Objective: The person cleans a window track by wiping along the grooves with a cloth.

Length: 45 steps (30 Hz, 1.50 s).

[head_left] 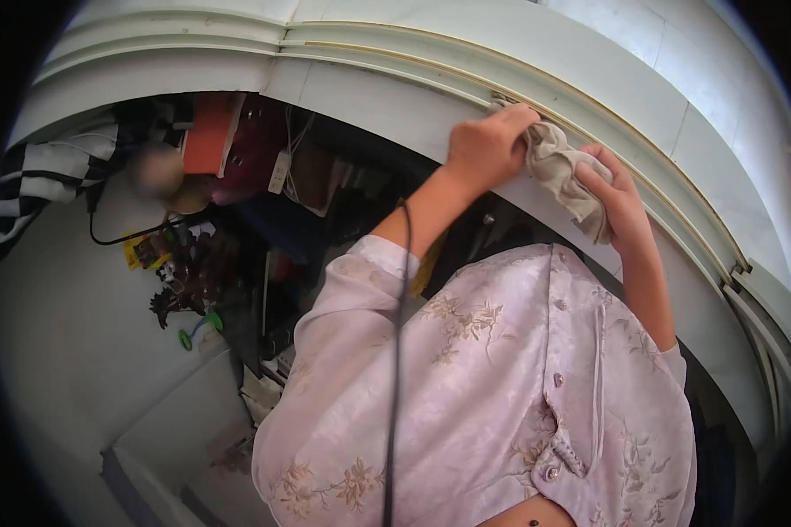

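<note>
A crumpled beige cloth (561, 174) hangs between my two hands over the pale ledge. My left hand (492, 147) is closed on the cloth's upper left part, with its knuckles beside the grooved sliding track (413, 63). A bit of the cloth bunches past these fingers against the track. My right hand (617, 195) grips the cloth's other end, thumb on top and fingers partly behind it. The cloth's loose lower edge droops over the front of the ledge (351, 86).
Below the ledge lie an orange item (209, 139), a white power strip (279, 172) and a pile of small figures (189, 272). Checkered fabric (53, 167) hangs at left. A black cable (399, 378) runs down across my left forearm and patterned shirt.
</note>
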Each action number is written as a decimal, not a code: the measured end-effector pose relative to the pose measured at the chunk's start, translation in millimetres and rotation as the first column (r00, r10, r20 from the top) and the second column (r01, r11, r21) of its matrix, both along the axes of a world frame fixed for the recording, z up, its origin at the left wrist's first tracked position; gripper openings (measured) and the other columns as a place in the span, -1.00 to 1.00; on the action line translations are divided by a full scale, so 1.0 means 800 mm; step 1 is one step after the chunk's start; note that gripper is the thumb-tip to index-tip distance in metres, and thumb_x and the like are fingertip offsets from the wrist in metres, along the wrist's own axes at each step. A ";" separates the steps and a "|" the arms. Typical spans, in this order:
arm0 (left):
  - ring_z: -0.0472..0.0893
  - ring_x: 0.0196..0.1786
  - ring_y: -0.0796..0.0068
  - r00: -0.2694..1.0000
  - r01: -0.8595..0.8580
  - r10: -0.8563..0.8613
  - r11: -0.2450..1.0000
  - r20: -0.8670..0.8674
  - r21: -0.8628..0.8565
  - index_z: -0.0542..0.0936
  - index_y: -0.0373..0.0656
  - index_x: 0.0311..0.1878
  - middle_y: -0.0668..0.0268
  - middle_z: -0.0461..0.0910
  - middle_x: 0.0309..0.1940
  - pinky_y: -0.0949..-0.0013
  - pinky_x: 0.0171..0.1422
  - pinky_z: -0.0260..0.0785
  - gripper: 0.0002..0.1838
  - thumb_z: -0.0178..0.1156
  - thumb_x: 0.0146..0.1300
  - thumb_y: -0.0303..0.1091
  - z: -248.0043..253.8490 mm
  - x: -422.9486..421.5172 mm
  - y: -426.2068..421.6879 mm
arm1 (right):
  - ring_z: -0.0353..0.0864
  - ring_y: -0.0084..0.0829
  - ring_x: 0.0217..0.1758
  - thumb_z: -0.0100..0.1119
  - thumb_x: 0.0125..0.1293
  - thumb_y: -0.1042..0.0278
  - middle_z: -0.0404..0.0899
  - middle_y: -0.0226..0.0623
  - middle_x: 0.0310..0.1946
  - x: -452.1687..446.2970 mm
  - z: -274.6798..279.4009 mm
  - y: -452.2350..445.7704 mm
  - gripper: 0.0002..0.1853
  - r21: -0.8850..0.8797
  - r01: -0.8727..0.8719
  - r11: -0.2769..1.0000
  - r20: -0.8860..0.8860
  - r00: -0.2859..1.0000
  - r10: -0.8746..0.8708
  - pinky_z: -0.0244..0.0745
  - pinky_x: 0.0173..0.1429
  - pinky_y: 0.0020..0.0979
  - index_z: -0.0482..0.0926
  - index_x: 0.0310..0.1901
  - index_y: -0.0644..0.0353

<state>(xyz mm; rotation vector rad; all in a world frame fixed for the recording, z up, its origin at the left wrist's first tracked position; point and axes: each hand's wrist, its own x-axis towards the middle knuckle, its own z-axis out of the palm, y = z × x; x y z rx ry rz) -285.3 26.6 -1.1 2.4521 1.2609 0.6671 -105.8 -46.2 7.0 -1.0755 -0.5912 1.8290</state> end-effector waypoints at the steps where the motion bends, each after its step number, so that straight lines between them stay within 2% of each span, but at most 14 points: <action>1: 0.56 -0.34 0.22 1.000 -0.018 0.018 1.000 -0.014 -0.018 0.50 -0.01 -0.25 0.30 0.56 -0.30 0.34 -0.35 0.43 -0.80 0.12 -0.02 -0.35 -0.001 -0.012 0.011 | 0.48 -0.65 -0.38 0.09 0.19 0.30 0.49 -0.39 -0.37 -0.006 0.002 0.001 -0.78 -0.005 0.002 1.000 0.002 1.000 -0.002 0.38 -0.31 -0.64 0.37 -0.18 0.19; 7: 0.57 -0.40 0.25 0.992 -0.074 0.079 0.996 0.098 -0.059 0.57 -0.03 -0.29 0.30 0.59 -0.38 0.37 -0.40 0.39 -0.83 0.10 -0.01 -0.38 0.004 -0.072 0.050 | 0.41 -0.72 -0.33 0.09 0.20 0.29 0.45 -0.48 -0.38 -0.050 0.000 0.002 -0.80 0.070 -0.055 0.996 0.091 0.995 0.048 0.32 -0.26 -0.69 0.37 -0.19 0.14; 10: 0.53 -0.41 0.27 0.908 -0.311 0.403 0.831 0.114 -0.461 0.57 -0.09 -0.32 0.26 0.58 -0.41 0.34 -0.36 0.35 -0.83 0.14 -0.05 -0.37 0.029 -0.088 0.055 | 0.40 -0.73 -0.32 0.08 0.20 0.31 0.45 -0.49 -0.37 -0.037 0.003 -0.005 -0.81 0.083 -0.032 0.996 0.059 0.998 0.027 0.31 -0.26 -0.69 0.37 -0.20 0.14; 12: 0.48 -0.40 0.29 0.974 -0.225 0.219 0.927 0.052 0.300 0.57 -0.12 -0.38 0.27 0.56 -0.44 0.31 -0.23 0.30 -0.85 0.17 -0.09 -0.36 0.014 -0.098 0.070 | 0.39 -0.74 -0.32 0.07 0.21 0.34 0.44 -0.50 -0.36 -0.022 0.001 -0.014 -0.83 0.005 0.016 1.000 -0.067 0.998 -0.016 0.31 -0.27 -0.69 0.37 -0.20 0.14; 16: 0.41 -0.22 0.22 0.920 -0.284 0.330 0.933 -0.209 0.223 0.57 -0.10 -0.50 0.33 0.47 -0.43 0.17 -0.01 0.16 -0.89 0.11 -0.06 -0.31 0.014 -0.089 0.067 | 0.41 -0.72 -0.35 0.08 0.18 0.30 0.43 -0.48 -0.34 0.005 -0.005 -0.036 -0.76 0.050 0.091 0.995 -0.283 0.956 -0.073 0.32 -0.28 -0.69 0.34 -0.16 0.16; 20: 0.38 -0.17 0.22 0.953 -0.215 0.280 0.893 -0.114 0.396 0.54 -0.12 -0.58 0.29 0.44 -0.43 0.08 0.04 0.08 -0.87 0.10 -0.08 -0.29 0.003 -0.085 0.064 | 0.42 -0.69 -0.36 0.12 0.12 0.24 0.42 -0.41 -0.35 0.025 -0.005 -0.052 -0.66 0.084 0.141 0.986 -0.397 0.913 -0.097 0.33 -0.32 -0.69 0.28 -0.15 0.21; 21: 0.37 -0.17 0.23 0.952 -0.187 0.259 0.913 -0.163 0.363 0.54 -0.13 -0.60 0.27 0.44 -0.42 0.07 0.07 0.05 -0.86 0.10 -0.08 -0.29 0.010 -0.082 0.061 | 0.43 -0.65 -0.61 0.16 0.07 0.24 0.43 -0.21 -0.42 0.022 -0.006 -0.054 -0.58 0.015 0.240 0.971 -0.382 0.898 -0.217 0.37 -0.64 -0.72 0.18 -0.16 0.23; 29: 0.37 -0.18 0.24 0.817 -0.060 0.182 0.971 -0.548 0.233 0.56 -0.19 -0.63 0.25 0.45 -0.42 0.00 0.12 -0.01 -0.75 0.04 -0.04 -0.24 0.002 -0.071 0.078 | 0.41 -0.67 -0.35 0.14 0.10 0.23 0.42 -0.37 -0.33 0.037 -0.009 -0.065 -0.63 0.051 0.142 0.989 -0.385 0.916 -0.112 0.33 -0.31 -0.69 0.27 -0.17 0.22; 32: 0.39 -0.22 0.29 0.890 -0.179 0.279 0.941 -0.360 0.286 0.54 -0.22 -0.65 0.26 0.47 -0.40 0.13 0.09 0.07 -0.72 -0.02 0.00 -0.26 -0.005 -0.088 0.089 | 0.41 -0.67 -0.34 0.14 0.09 0.22 0.42 -0.36 -0.33 0.037 -0.008 -0.067 -0.62 0.035 0.168 0.985 -0.388 0.911 -0.141 0.32 -0.30 -0.70 0.27 -0.15 0.23; 34: 0.40 -0.23 0.39 0.787 -0.329 0.514 0.817 0.340 -0.473 0.57 -0.22 -0.62 0.27 0.49 -0.36 0.35 0.01 0.15 -0.71 -0.09 0.02 -0.30 0.002 -0.092 0.089 | 0.42 -0.67 -0.33 0.14 0.09 0.22 0.42 -0.36 -0.33 0.034 -0.007 -0.068 -0.61 0.024 0.196 0.980 -0.397 0.902 -0.170 0.32 -0.30 -0.70 0.27 -0.15 0.24; 36: 0.40 -0.23 0.49 0.728 -0.318 0.568 0.776 0.385 -0.544 0.57 -0.21 -0.61 0.27 0.51 -0.36 0.48 -0.10 0.19 -0.71 -0.11 0.01 -0.33 0.009 -0.088 0.088 | 0.38 -0.70 -0.55 0.13 0.05 0.25 0.39 -0.31 -0.39 0.033 -0.006 -0.068 -0.57 -0.028 0.275 0.961 -0.354 0.896 -0.267 0.29 -0.66 -0.75 0.18 -0.12 0.22; 39: 0.41 -0.25 0.45 0.725 -0.232 0.540 0.776 0.428 -0.587 0.56 -0.16 -0.59 0.29 0.50 -0.42 0.43 -0.13 0.19 -0.73 -0.11 0.02 -0.33 0.011 -0.085 0.085 | 0.28 -0.73 -0.62 0.16 0.05 0.21 0.36 -0.35 -0.44 0.038 -0.009 -0.072 -0.57 -0.020 0.277 0.961 -0.361 0.894 -0.266 0.14 -0.71 -0.75 0.18 -0.15 0.19; 41: 0.40 -0.26 0.37 0.932 -0.293 0.332 0.926 0.146 -0.237 0.49 -0.12 -0.66 0.36 0.46 -0.49 0.32 -0.10 0.17 -0.80 -0.05 0.00 -0.35 0.011 -0.079 0.079 | 0.25 -0.75 -0.65 0.17 0.05 0.19 0.35 -0.37 -0.46 0.041 -0.008 -0.076 -0.57 -0.027 0.281 0.959 -0.380 0.885 -0.270 0.08 -0.72 -0.74 0.18 -0.17 0.17; 45: 0.39 -0.14 0.36 0.828 -0.185 0.260 0.963 -0.496 0.194 0.61 -0.08 -0.47 0.37 0.52 -0.37 0.23 0.13 0.01 -0.80 -0.03 0.02 -0.34 0.015 -0.072 0.065 | 0.18 -0.76 -0.71 0.16 0.09 0.18 0.35 -0.41 -0.50 0.048 -0.011 -0.083 -0.58 -0.010 0.303 0.953 -0.468 0.841 -0.272 0.03 -0.72 -0.74 0.17 -0.16 0.15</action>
